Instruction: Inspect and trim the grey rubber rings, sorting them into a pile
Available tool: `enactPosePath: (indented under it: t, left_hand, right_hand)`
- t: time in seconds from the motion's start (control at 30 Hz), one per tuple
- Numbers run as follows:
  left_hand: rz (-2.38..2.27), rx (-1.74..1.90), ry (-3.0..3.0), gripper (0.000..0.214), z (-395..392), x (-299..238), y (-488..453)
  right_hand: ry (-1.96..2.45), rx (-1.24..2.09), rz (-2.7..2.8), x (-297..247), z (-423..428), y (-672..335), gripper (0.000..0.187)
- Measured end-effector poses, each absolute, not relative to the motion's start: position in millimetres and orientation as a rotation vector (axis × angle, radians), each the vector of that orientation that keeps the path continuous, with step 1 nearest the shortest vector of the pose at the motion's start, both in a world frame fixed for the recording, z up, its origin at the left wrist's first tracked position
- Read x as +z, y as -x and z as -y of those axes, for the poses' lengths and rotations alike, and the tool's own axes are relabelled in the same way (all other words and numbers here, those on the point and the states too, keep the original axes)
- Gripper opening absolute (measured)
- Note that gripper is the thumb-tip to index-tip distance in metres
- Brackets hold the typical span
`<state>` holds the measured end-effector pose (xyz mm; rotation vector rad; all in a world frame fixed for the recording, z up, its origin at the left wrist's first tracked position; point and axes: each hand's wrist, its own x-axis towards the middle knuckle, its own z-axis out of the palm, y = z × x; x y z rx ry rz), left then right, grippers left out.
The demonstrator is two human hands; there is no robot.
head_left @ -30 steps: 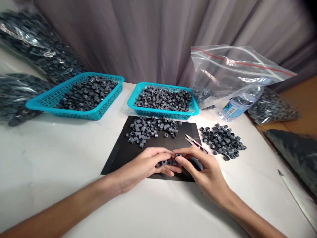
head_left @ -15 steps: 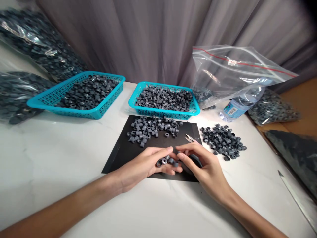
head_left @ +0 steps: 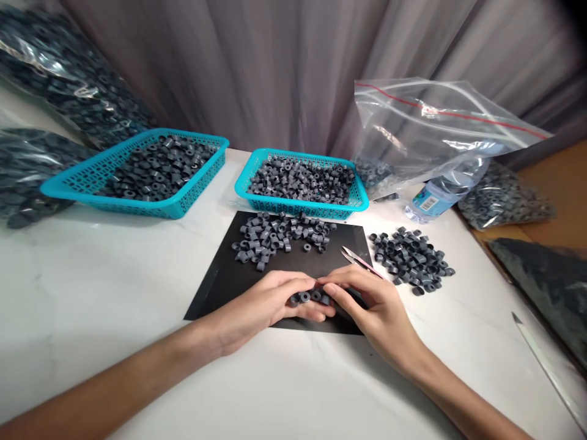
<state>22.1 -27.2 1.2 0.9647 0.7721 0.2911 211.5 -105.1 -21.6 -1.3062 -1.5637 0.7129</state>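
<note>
My left hand (head_left: pixel 270 299) lies on its side on the black mat (head_left: pixel 220 287), fingers curled around several small grey rings (head_left: pixel 308 297). My right hand (head_left: pixel 371 305) meets it from the right, thumb and forefinger pinched at those rings. A loose heap of grey rings (head_left: pixel 279 235) lies on the mat just beyond the hands. Pink-handled snips (head_left: pixel 360 260) lie on the mat's right side, close to my right fingers. Another pile of grey rings (head_left: pixel 410 260) sits on the white table to the right.
Two turquoise baskets (head_left: pixel 59 190) (head_left: pixel 298 209) of grey parts stand behind the mat. A clear zip bag (head_left: pixel 435 134) and a water bottle (head_left: pixel 431 198) are at the back right. Filled bags (head_left: pixel 68 91) lie at left. A knife blade (head_left: pixel 545 366) lies at the right edge.
My right fingers drew apart from the left hand half a second ago and have closed back onto the rings in it. The view shifted slightly.
</note>
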Motion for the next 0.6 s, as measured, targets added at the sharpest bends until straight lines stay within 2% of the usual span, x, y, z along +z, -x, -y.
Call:
enactPosePath:
  t: [0.27,0.6]
  left_hand:
    - [-0.822,0.304,-0.913,0.033,25.6,0.9,-22.3]
    - [-0.802,0.337,-0.788,0.02,24.5,6.2,-25.7]
  right_hand:
    - [1.34,0.748,1.602,-18.4,106.2,-212.0,0.023]
    - [1.342,0.746,1.634,-19.5,104.4,-214.2,0.024]
